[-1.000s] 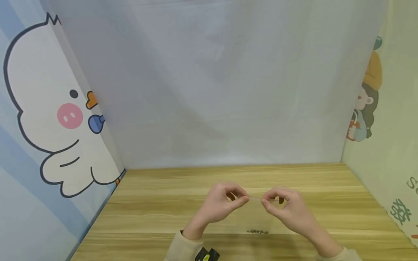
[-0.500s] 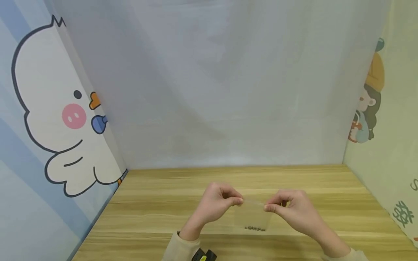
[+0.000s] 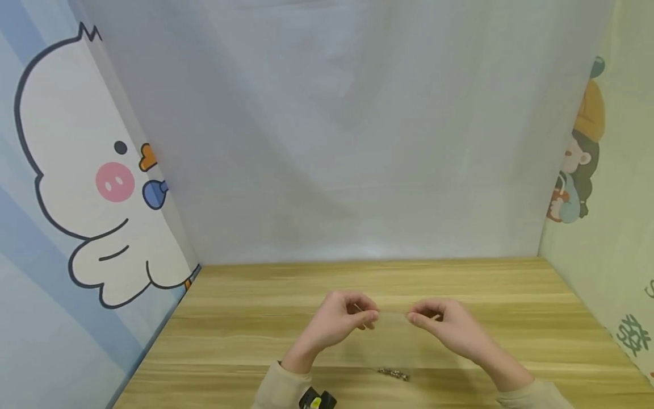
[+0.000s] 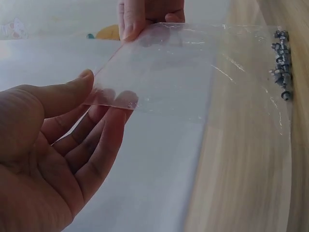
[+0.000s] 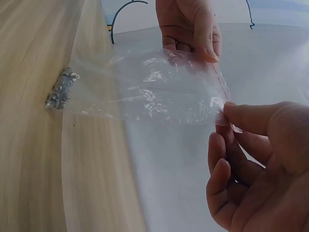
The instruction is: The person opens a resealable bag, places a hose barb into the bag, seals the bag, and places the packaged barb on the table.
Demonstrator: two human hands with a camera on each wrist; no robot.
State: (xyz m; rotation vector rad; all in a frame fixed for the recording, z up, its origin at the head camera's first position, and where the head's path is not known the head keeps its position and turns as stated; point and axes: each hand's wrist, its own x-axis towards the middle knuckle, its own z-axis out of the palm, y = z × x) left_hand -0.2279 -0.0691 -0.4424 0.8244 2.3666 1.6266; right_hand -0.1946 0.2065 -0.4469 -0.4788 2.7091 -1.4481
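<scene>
A clear zip-lock bag (image 4: pixel 183 63) with a thin red line along its top edge hangs between my two hands. Several small metal screws (image 5: pixel 62 89) have gathered in a row at its bottom; they look like short bolts in the left wrist view. My left hand (image 3: pixel 339 321) pinches one top corner between thumb and fingers. The opposite top corner is pinched by my right hand (image 3: pixel 452 329), its other fingers curled below in the right wrist view. In the head view the bag (image 3: pixel 393 341) is barely visible against the wood, and the screws (image 3: pixel 393 374) show as a dark cluster.
A wood-grain table (image 3: pixel 230 318) lies under the hands. Behind it hangs a pale grey sheet (image 3: pixel 357 142). A printed panel with a white cartoon duck (image 3: pixel 66 142) stands at the left, and a pale green printed panel (image 3: pixel 623 170) at the right.
The hands drew apart, stretching the bag's top edge, then came slightly closer again. The screws at the bottom shifted a little left and toward the person.
</scene>
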